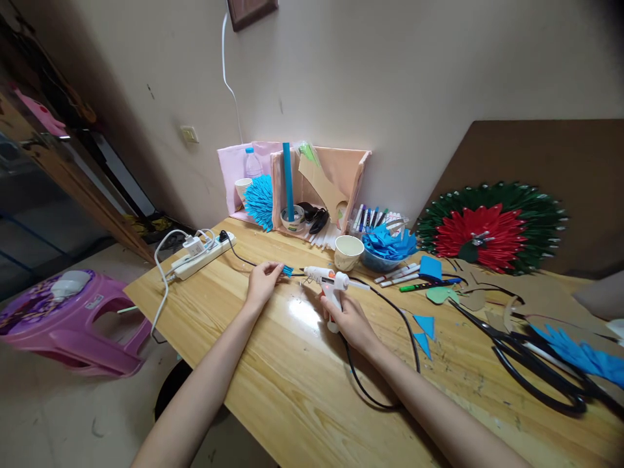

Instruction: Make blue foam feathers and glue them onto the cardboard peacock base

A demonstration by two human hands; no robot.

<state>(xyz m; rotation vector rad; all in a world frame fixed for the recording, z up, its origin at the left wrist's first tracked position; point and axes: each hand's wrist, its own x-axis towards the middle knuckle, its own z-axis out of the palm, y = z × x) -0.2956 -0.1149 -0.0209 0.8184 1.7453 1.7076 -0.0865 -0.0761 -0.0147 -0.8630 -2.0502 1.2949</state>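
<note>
In my right hand (pixel 353 320) is a white glue gun (pixel 331 286), gripped by its handle, with a glue stick poking out at its rear. Its nozzle points left, toward my left hand (pixel 263 285). Between the fingertips of that hand I pinch a small piece of fringed blue paper (pixel 288 270), a short gap away from the nozzle. A black cord (pixel 412 325) from the gun loops over the table (pixel 273 364). A paper cup (pixel 348 252) stands just behind the gun.
A power strip (pixel 202 257) lies at the table's left edge. Big black scissors (pixel 526 361), blue paper triangles (pixel 424 324), markers (pixel 397 276) and cardboard are on the right. Behind stand a bowl of blue pieces (pixel 387 250) and a pink organizer (pixel 363 179). A pink stool (pixel 82 325) is left.
</note>
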